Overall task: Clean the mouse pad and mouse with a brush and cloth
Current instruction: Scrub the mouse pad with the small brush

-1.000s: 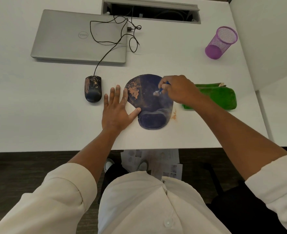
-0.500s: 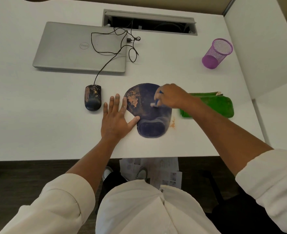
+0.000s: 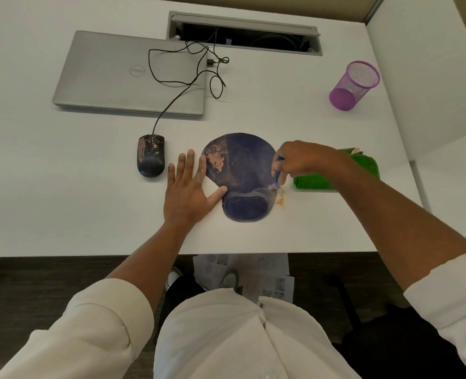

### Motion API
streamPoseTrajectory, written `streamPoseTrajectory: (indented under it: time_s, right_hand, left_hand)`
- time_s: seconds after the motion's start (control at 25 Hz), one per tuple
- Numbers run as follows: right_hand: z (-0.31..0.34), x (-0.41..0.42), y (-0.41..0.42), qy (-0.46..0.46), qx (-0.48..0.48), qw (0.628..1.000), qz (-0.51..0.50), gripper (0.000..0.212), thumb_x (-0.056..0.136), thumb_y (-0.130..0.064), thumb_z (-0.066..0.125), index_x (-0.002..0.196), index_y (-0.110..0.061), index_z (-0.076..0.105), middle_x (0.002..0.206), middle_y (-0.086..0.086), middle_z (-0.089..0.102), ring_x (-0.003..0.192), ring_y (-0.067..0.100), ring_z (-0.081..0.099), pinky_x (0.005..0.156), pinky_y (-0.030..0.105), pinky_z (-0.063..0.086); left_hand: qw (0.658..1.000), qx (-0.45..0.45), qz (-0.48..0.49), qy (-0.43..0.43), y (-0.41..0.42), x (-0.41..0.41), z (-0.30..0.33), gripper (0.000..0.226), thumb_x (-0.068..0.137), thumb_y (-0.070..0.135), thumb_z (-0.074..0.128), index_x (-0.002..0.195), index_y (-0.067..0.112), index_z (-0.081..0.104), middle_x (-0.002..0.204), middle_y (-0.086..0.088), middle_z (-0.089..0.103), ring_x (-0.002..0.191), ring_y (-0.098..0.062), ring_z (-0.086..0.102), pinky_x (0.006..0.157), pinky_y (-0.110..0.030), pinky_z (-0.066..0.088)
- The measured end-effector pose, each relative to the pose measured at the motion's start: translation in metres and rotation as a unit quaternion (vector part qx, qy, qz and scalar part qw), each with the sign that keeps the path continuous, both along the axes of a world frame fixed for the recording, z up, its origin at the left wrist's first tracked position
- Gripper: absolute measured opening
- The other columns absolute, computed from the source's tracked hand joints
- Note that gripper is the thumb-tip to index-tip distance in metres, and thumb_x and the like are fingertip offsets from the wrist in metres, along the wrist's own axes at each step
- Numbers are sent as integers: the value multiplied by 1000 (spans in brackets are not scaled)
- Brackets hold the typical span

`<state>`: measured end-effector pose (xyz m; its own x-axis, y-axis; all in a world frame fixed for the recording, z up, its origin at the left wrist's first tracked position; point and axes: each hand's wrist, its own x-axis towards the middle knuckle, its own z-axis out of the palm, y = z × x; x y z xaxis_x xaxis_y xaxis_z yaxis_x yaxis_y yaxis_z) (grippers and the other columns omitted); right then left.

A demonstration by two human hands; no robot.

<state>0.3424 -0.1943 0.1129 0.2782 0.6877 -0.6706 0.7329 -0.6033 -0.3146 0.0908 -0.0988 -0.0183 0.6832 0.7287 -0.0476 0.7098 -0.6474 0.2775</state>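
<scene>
Between curled right-hand fingers (image 3: 278, 166), a blue-handled brush (image 3: 277, 175) is being pinched at the dark blue, dust-smeared mouse pad (image 3: 242, 170)'s right edge; the pad is being steadied by the flat, spread left hand (image 3: 189, 191) on the white desk (image 3: 62, 209).

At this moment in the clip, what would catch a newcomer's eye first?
The dark blue mouse pad at the desk's middle, smeared with orange dirt at its upper left, stands out. The right hand grips a blue brush at the pad's right edge, and the left hand lies flat beside it. The equally dirty mouse sits further left.
</scene>
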Motion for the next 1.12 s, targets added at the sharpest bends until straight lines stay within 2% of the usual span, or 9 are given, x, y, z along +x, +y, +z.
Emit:
streamPoseTrajectory:
  time_s: [0.16, 0.28, 0.36, 0.52, 0.6, 0.72, 0.8, 0.92, 1.12]
  right_hand:
    - [3, -1, -4, -62, 161, 984, -48, 17, 92, -21, 58, 97, -15, 74, 90, -5, 73, 88, 19, 63, 77, 34, 50]
    - [-9, -13, -23, -71, 115, 991, -10, 20, 93, -20, 57, 93, -12, 76, 92, -1, 72, 88, 23, 64, 83, 38, 52]
    - [-12, -18, -37, -73, 130, 989, -26, 24, 91, -16, 51, 86, -12, 73, 85, 3, 74, 81, 25, 66, 76, 39, 54]
    - [-12, -28, -32, -82, 264, 954, -113, 22, 93, -18, 42, 89, -13, 63, 80, 6, 71, 69, 20, 64, 63, 36, 51]
    - [-16, -34, -29, -67, 225, 968, -90, 20, 94, -14, 42, 93, -8, 61, 84, 12, 70, 76, 30, 66, 68, 44, 53]
    - [-16, -30, -39, -125, 78, 989, 18, 15, 91, -10, 45, 92, -9, 60, 87, 11, 70, 80, 33, 65, 72, 48, 55]
    - [-12, -25, -40, -140, 94, 985, 29, 14, 91, -13, 46, 92, -12, 60, 87, 8, 71, 81, 31, 65, 74, 49, 55]
    - [-11, -28, -33, -97, 186, 977, -45, 15, 96, -20, 45, 99, -18, 59, 91, 7, 72, 82, 29, 64, 74, 47, 55]
    - [-11, -25, -40, -130, 110, 985, -5, 20, 94, -18, 43, 95, -15, 63, 93, 7, 71, 83, 29, 64, 78, 47, 55]
  left_hand:
    - [1000, 1, -2, 3, 0, 0, -1, 99, 90, 85, 24, 165, 24, 4, 172, -7, -4, 158, -26, -10, 128, -49, -1]
    - [1000, 1, -2, 3, -1, 0, -1, 99, 90, 85, 23, 165, 24, 6, 172, -7, -4, 158, -27, -9, 128, -49, -1]
    - [1000, 1, -2, 4, -1, 0, 0, 98, 89, 85, 23, 165, 24, 5, 172, -8, -4, 158, -27, -9, 128, -49, 0]
    - [1000, -3, -2, 10, -1, 0, 3, 99, 89, 84, 22, 165, 24, 4, 172, -7, -6, 158, -27, -10, 128, -49, -1]
    - [1000, -5, -3, 10, -2, 1, 4, 99, 89, 84, 23, 165, 24, 3, 172, -7, -6, 158, -27, -10, 128, -49, -2]
    - [1000, -6, -3, 9, -2, 1, 2, 99, 89, 85, 23, 165, 23, 4, 172, -8, -5, 158, -27, -10, 128, -48, -3]
    - [1000, -2, -1, 9, -1, 0, 1, 99, 89, 85, 22, 165, 24, 4, 172, -7, -5, 158, -26, -10, 128, -48, -3]
    - [1000, 0, -2, 7, -1, 0, 0, 99, 89, 86, 22, 165, 24, 5, 172, -7, -5, 158, -26, -10, 128, -48, -2]
    - [1000, 1, -2, 7, -1, 0, 0, 99, 88, 86, 20, 165, 24, 5, 172, -7, -4, 158, -27, -9, 128, -48, -2]
